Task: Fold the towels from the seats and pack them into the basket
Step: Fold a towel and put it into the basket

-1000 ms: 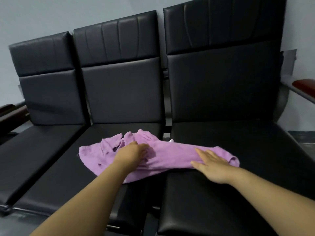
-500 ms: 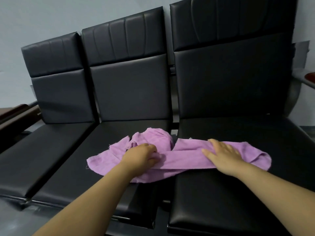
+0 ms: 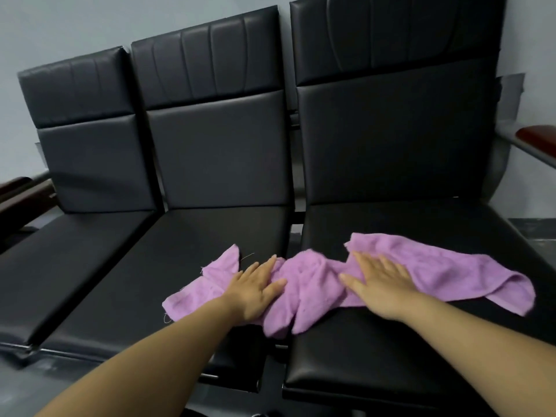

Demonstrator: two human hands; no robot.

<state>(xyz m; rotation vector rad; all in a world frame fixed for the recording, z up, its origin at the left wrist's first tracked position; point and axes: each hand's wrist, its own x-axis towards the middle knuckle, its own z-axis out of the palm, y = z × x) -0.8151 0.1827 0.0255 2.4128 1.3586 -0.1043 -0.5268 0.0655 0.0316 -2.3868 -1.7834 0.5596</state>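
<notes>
A purple towel (image 3: 313, 284) lies crumpled along the front of a bench (image 3: 294, 365) of 3 black padded seats, bridging the gap between the middle seat (image 3: 210, 242) and the right seat (image 3: 406, 218), with 1 fold drooping over the front edge at that gap. The left grip (image 3: 255, 288) lies flat on the towel's left part over the middle seat, fingers straight and holding nothing; 0.5 s ago those fingers were curled into a bunch of cloth. The right grip (image 3: 382, 284) is likewise flat and spread, palm down on the towel over the right seat, much as it was before. Since then the raised hump of cloth near the gap has been pressed lower, and the towel has been drawn out to the right: its right end now reaches well across the right seat, while less of it covers the middle seat, where a pointed corner sticks up just beside the left grip. The left seat (image 3: 75, 260) carries nothing. A red-brown armrest (image 3: 538, 135) shows at the far right, against a pale wall (image 3: 60, 22).
</notes>
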